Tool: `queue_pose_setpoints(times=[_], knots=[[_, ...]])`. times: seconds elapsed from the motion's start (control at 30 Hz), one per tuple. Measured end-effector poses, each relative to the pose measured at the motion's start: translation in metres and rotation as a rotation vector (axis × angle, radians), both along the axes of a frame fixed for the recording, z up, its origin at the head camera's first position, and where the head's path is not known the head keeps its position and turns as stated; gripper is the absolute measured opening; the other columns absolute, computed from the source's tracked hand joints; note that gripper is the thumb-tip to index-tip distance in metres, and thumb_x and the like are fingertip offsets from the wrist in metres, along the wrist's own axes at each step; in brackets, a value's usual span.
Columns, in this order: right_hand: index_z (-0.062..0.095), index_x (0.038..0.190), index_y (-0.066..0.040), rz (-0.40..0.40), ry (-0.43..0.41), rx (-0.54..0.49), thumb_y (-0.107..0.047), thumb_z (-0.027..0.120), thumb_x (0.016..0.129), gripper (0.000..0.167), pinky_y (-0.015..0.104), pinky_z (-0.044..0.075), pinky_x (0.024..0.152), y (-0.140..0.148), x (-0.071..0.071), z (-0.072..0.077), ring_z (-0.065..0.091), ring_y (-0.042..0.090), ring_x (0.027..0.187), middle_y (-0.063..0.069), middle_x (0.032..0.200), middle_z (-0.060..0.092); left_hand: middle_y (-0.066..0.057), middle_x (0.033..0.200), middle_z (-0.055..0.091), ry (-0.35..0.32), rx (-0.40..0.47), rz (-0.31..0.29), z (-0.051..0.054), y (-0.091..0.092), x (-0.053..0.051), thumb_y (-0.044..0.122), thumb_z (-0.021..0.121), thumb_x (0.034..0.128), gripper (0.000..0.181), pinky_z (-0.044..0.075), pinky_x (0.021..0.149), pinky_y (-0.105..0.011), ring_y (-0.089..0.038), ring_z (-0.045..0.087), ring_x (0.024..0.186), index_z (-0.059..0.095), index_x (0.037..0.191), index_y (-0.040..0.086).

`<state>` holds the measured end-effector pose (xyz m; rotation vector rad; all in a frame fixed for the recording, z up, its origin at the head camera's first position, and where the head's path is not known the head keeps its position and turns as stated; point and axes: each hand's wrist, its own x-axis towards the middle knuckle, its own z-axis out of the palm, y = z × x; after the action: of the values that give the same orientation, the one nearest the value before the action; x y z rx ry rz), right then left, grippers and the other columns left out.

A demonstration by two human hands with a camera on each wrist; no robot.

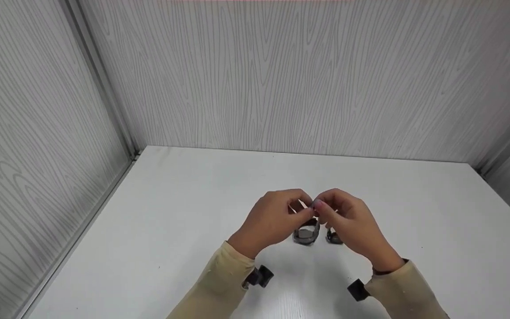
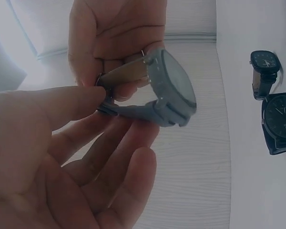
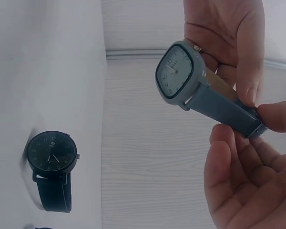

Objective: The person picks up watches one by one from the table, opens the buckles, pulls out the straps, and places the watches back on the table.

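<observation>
A grey-blue watch (image 2: 174, 83) with a pale, rounded-square dial (image 3: 175, 71) hangs between both hands, its strap closed into a loop. My left hand (image 1: 277, 217) pinches the strap near its buckle end, thumb on one side and fingers on the other. From the opposite side my right hand (image 1: 357, 226) pinches the same end, its thumb and fingers meeting the left fingertips. In the left wrist view the dial faces toward the table side. The fingers partly hide the buckle.
Two dark watches lie on the white table (image 1: 184, 208): a small squarish one (image 2: 265, 62) beside a larger round one (image 2: 280, 117). The round watch (image 3: 51, 152) also shows in the right wrist view. Wood-grain panels (image 1: 281, 79) stand behind the table and at its sides.
</observation>
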<state>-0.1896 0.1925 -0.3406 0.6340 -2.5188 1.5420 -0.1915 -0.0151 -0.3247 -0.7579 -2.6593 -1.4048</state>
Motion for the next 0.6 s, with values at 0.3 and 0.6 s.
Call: queue_pose_setpoints(times=[0.3, 0.6], knots=[[0.069, 0.111, -0.006, 0.015, 0.011, 0.004, -0.021, 0.064, 0.104, 0.016, 0.031, 0.056, 0.068, -0.0005, -0.0032, -0.0009, 0.066, 0.021, 0.078, 0.005, 0.093, 0.069, 0.014, 0.086, 0.072, 0.006, 0.001, 0.031, 0.0001, 0.0006, -0.0014, 0.028, 0.069, 0.0993, 0.009, 0.053, 0.067, -0.028, -0.006, 0.065, 0.076, 0.077, 0.104, 0.026], [0.068, 0.109, -0.006, 0.033, -0.03, -0.018, -0.023, 0.064, 0.105, 0.017, 0.032, 0.056, 0.07, 0.0026, -0.005, -0.004, 0.064, 0.024, 0.079, 0.015, 0.093, 0.068, 0.015, 0.085, 0.071, -0.002, 0.002, 0.003, 0.0027, 0.0, -0.0003, 0.03, 0.069, 0.0989, 0.012, 0.053, 0.068, -0.026, -0.003, 0.065, 0.076, 0.077, 0.103, 0.022]])
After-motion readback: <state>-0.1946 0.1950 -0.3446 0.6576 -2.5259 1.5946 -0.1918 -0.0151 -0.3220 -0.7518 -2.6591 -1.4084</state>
